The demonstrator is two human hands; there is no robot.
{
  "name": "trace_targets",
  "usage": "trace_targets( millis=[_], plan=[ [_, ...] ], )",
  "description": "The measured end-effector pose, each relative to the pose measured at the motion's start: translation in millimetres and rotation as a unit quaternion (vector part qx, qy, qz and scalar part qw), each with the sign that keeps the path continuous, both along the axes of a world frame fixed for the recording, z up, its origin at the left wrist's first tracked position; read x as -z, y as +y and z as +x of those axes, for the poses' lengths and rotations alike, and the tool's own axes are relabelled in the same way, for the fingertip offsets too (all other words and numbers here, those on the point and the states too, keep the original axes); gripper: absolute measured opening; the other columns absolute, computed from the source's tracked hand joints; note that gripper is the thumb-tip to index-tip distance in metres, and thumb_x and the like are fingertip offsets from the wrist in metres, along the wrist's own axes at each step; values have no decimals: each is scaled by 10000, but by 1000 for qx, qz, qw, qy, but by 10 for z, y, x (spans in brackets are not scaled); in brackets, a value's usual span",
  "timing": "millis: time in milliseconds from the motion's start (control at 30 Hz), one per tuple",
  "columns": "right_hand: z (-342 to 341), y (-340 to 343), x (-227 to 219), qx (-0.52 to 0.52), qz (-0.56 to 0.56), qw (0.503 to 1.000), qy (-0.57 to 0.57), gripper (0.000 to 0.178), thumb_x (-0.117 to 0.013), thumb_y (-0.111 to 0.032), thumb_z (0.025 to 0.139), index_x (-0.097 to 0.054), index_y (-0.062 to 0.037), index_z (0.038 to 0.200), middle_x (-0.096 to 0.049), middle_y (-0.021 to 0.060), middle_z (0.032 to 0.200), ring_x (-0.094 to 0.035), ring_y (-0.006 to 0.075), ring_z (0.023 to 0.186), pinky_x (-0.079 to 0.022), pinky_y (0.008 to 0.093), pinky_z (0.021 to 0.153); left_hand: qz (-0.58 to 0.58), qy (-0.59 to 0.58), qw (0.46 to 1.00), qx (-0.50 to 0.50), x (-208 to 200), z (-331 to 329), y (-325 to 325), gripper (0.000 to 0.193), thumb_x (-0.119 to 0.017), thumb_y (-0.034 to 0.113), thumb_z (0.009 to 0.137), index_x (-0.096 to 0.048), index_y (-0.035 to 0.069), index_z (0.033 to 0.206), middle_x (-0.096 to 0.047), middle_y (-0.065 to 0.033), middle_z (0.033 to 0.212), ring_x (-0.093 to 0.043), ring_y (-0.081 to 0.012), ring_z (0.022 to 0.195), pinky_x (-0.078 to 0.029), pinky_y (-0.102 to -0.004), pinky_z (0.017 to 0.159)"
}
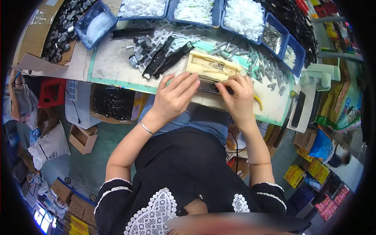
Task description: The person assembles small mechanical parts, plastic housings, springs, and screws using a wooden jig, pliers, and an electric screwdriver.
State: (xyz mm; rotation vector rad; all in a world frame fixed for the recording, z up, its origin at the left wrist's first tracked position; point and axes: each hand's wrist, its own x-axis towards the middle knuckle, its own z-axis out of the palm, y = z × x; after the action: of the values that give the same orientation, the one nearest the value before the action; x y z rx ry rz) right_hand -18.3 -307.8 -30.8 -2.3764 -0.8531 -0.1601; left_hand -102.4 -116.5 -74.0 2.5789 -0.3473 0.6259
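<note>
At the bench edge before me lies a cream-coloured block-like fixture [213,64] with long recesses. My left hand [174,98] rests at its near left corner, fingers stretched out and angled over the edge. At the near right corner, thumb and fingers of my right hand [239,96] are pinched together; a dark bit shows between them, too small to name. Long black plastic housings [172,58] lie left of the fixture, among white plastic pieces [160,39] and grey blocky parts [143,47]. Several grey cylinders [254,62] are scattered to its right.
Blue bins [168,11] of white parts line the back of the bench, one holding metal pins [272,37]. A yellow curved handle [258,102] lies beside my right wrist. At far right stands a pale green device [325,74]. Below the bench is a box of black parts [113,102].
</note>
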Motion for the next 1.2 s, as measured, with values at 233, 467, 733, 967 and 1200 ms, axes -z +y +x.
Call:
trace_targets(
  millis=[233, 467, 733, 967, 1200],
  plan=[
    [65, 83, -64, -20, -135, 991, 2, 182, -665, -136, 780, -514, -51, 724, -546, 97, 725, -547, 289, 687, -420, 382, 638, -33, 58, 998, 13, -140, -8, 40, 438, -624, 210, 821, -555, 44, 1220, -534, -78, 1302, -463, -239, 1237, -297, -388, 1028],
    [28, 139, -247, -39, -223, 973, -45, 169, -641, -141, 808, -503, -51, 776, -567, 92, 714, -559, 275, 675, -415, 358, 628, -80, 33, 966, -244, -331, 33, 872, 309, -666, 75, 758, -564, 20, 1046, -582, -144, 1015, -567, -322, 955, -434, -382, 822],
    [308, 1244, -346, -236, 56, 968, -63, 280, -650, -35, 743, -558, -12, 1007, -572, 140, 872, -576, 309, 804, -463, 394, 743, -76, 71, 965, -242, -183, 196, 1013, 352, -766, 187, 686, -606, 23, 954, -599, -112, 882, -581, -290, 827, -456, -378, 722],
    [558, 1763, 50, -260, 7, 959, 109, 187, -632, -63, 744, -536, -1, 891, -577, 193, 908, -583, 364, 851, -478, 423, 722, -37, 23, 962, -270, -139, 158, 929, 353, -719, 151, 721, -615, 77, 1050, -580, -67, 913, -567, -251, 835, -416, -372, 722],
    [541, 1719, -11, -177, 87, 953, 230, 221, -683, -113, 731, -624, 33, 886, -642, 164, 778, -628, 238, 655, -494, 327, 620, 40, -22, 959, -279, -59, 153, 900, 354, -683, 195, 764, -637, 143, 1111, -547, -38, 877, -528, -212, 790, -386, -344, 681]
  ],
)
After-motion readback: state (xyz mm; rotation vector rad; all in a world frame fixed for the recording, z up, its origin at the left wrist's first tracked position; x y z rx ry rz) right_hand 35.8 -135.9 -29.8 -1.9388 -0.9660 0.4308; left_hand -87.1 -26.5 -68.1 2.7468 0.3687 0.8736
